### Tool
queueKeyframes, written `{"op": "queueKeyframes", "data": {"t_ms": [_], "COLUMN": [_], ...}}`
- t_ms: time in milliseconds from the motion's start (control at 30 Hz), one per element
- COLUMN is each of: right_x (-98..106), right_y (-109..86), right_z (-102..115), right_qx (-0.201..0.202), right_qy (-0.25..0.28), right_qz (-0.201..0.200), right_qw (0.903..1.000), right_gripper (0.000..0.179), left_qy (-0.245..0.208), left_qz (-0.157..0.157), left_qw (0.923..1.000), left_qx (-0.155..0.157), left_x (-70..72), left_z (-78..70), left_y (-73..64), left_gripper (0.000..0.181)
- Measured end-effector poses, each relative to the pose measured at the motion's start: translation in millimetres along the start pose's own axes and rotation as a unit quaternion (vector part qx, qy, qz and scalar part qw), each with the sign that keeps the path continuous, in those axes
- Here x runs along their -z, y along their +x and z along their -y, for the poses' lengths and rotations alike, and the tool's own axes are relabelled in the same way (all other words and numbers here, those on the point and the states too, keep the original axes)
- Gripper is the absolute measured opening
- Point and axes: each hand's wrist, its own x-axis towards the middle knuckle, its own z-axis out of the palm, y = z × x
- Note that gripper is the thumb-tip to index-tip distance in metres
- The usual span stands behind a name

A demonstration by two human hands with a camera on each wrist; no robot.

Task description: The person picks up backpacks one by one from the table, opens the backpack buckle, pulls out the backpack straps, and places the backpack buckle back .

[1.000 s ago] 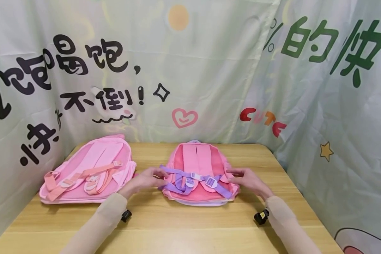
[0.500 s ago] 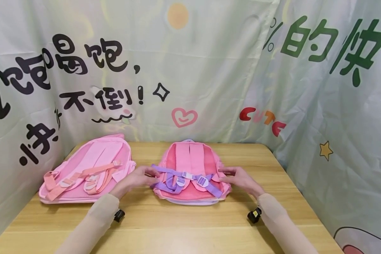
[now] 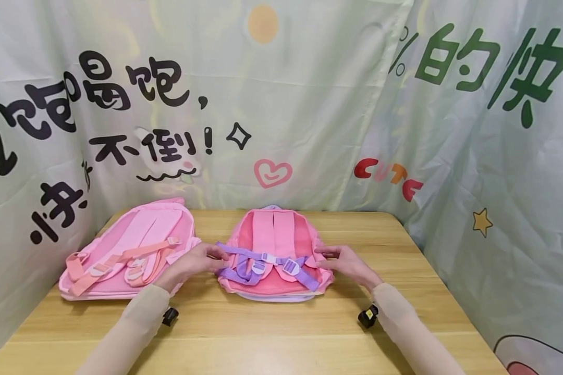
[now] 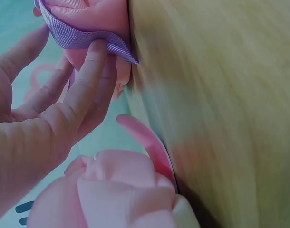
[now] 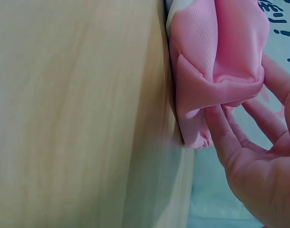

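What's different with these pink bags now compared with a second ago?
The backpack with purple straps has moved left along the table, closer to the backpack with orange straps. The left hand and right hand, at its two sides, moved left with it. The backpack with orange straps stayed where it was.

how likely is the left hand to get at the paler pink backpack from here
Probably yes: the left hand is close beside the paler pink backpack, with nothing visible between them, though it would likely have to leave the purple strap it touches.
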Motion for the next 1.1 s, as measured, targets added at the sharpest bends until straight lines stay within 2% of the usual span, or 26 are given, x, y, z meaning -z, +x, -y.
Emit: {"op": "queueKeyframes", "data": {"t_ms": [200, 467, 867, 1100], "right_x": [-5, -7, -8, -7], "right_y": [2.6, 2.1, 2.3, 1.9], "right_z": [4, 12, 11, 8], "right_qx": [-0.004, 0.005, 0.007, -0.005], "right_qy": [-0.008, -0.008, 0.009, 0.014], "right_qz": [0.005, 0.012, 0.019, 0.013], "right_qw": [1.0, 0.9999, 0.9997, 0.9998], "right_gripper": [0.052, 0.051, 0.052, 0.05], "left_qy": [0.008, 0.028, 0.02, 0.008], "left_qz": [-0.009, -0.007, 0.001, 0.006], "left_qw": [0.9999, 0.9996, 0.9998, 0.9999], "left_qx": [0.009, -0.003, 0.006, 0.005], "left_x": [4.7, 10.1, 10.7, 9.3], "left_z": [1.2, -0.4, -1.5, -4.1], "left_y": [-1.0, -4.1, -5.2, -6.7], "left_gripper": [0.023, 0.024, 0.022, 0.025]}}
